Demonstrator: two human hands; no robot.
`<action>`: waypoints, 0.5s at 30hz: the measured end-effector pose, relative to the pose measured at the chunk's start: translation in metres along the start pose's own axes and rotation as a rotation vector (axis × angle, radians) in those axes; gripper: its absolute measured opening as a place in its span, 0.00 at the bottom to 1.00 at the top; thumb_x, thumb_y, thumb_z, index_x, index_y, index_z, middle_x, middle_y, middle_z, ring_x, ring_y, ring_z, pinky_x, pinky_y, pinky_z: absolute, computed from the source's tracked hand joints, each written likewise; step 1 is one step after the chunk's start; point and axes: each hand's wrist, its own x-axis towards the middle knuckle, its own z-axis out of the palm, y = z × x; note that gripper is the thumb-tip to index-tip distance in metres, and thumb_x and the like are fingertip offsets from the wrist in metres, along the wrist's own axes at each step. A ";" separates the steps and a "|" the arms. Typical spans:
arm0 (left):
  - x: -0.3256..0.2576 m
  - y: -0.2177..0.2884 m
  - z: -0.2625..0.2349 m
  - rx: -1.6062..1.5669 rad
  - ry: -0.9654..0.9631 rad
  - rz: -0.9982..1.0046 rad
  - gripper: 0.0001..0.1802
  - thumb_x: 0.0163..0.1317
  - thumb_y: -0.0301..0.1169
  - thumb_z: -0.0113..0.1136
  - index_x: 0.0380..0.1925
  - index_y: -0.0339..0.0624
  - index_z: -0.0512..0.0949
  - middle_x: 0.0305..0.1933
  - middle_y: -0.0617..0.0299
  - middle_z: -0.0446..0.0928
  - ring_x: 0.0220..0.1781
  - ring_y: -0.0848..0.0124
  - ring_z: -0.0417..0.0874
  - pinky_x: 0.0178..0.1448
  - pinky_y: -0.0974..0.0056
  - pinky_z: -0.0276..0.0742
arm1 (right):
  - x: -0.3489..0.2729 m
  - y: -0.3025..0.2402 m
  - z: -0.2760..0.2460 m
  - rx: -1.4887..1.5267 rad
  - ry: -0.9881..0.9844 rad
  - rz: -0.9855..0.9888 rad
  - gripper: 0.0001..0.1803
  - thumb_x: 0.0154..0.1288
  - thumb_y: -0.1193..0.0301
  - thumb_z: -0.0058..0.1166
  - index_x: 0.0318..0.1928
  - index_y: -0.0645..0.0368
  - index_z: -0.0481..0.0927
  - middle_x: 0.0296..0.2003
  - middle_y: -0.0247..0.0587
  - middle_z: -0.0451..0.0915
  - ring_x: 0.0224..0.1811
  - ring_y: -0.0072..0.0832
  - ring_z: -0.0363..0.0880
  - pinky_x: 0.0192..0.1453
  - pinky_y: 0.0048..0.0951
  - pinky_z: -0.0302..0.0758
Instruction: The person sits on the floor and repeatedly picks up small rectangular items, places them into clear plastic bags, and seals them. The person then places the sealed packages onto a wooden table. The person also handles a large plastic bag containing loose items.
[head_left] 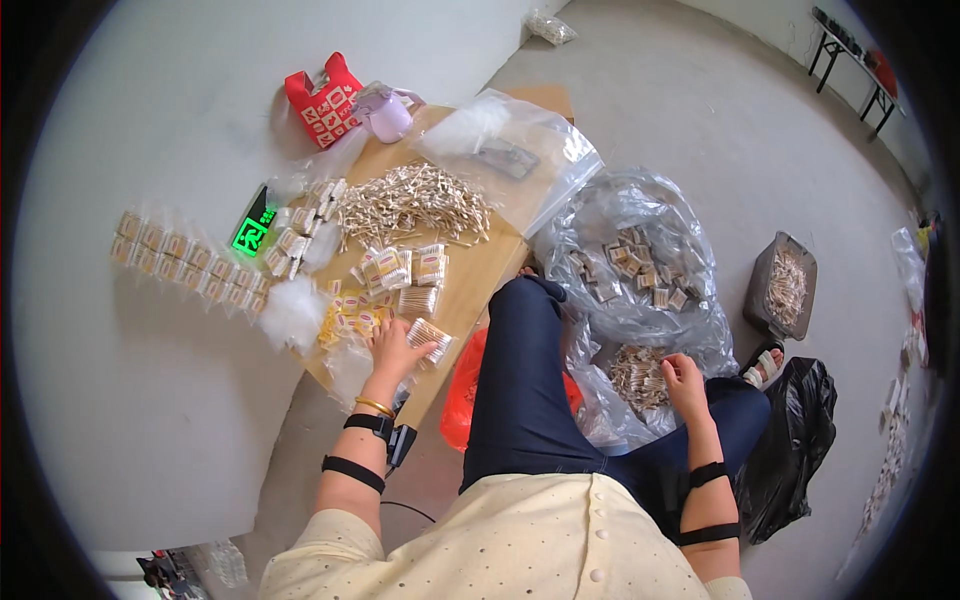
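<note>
Two hands engaged: left hand (392, 345) spread flat on small packets (428, 338) upon the board (478, 275), right hand (682, 378) pinching sticks (640, 375) in the bag (620, 420); few are best taken, ends aligned.

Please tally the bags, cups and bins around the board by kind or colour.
Red bags: 2, one by the cup, one under the board
Black bag: 1
Lilac cup: 1
Grey bin: 1
Total: 5
</note>
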 end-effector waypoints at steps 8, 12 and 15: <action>-0.030 0.099 -0.074 -0.654 0.126 0.248 0.20 0.47 0.25 0.72 0.39 0.42 0.74 0.40 0.57 0.77 0.46 0.58 0.77 0.57 0.56 0.68 | 0.013 -0.089 0.008 0.205 -0.194 -0.081 0.11 0.67 0.67 0.55 0.38 0.64 0.81 0.23 0.37 0.77 0.25 0.21 0.70 0.31 0.28 0.69; -0.054 0.160 -0.117 -0.542 0.290 0.776 0.17 0.42 0.19 0.69 0.34 0.45 0.77 0.42 0.60 0.77 0.51 0.59 0.75 0.58 0.56 0.67 | 0.006 -0.164 -0.001 0.656 -0.560 0.039 0.22 0.78 0.59 0.40 0.38 0.61 0.82 0.31 0.31 0.81 0.32 0.16 0.75 0.39 0.20 0.71; -0.068 0.189 -0.121 -0.607 0.330 0.869 0.20 0.38 0.17 0.68 0.33 0.53 0.81 0.47 0.63 0.76 0.56 0.57 0.72 0.60 0.55 0.67 | 0.004 -0.177 -0.001 0.867 -0.698 0.031 0.20 0.79 0.58 0.38 0.46 0.61 0.79 0.34 0.30 0.79 0.34 0.17 0.73 0.42 0.20 0.72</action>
